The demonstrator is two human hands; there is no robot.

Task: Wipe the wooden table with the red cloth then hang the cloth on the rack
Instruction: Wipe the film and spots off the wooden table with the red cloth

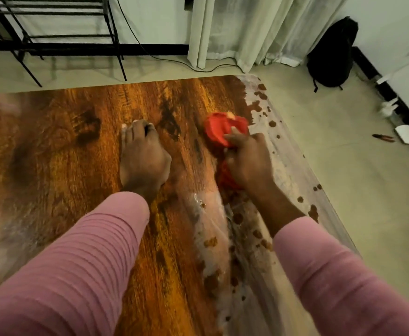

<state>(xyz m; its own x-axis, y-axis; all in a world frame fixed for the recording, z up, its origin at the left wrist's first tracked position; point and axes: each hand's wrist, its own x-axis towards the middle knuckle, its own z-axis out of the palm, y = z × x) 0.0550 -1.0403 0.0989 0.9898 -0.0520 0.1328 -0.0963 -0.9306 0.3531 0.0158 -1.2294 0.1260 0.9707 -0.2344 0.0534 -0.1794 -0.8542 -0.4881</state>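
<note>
Head view: right hand (pixel 247 161) fingers grip red cloth (pixel 219 132) on wooden table (pixel 65 154); left hand (pixel 142 158) fingers flat.

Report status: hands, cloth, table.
Left hand rests on wooden table. Right hand grips red cloth near its right edge. Whitish film, brown spots along that edge. Rack beyond far-left corner.

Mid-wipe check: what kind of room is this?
Probably a room in a home: long white curtains reaching the floor, a black metal rack by the wall, a black backpack on the floor.
</note>
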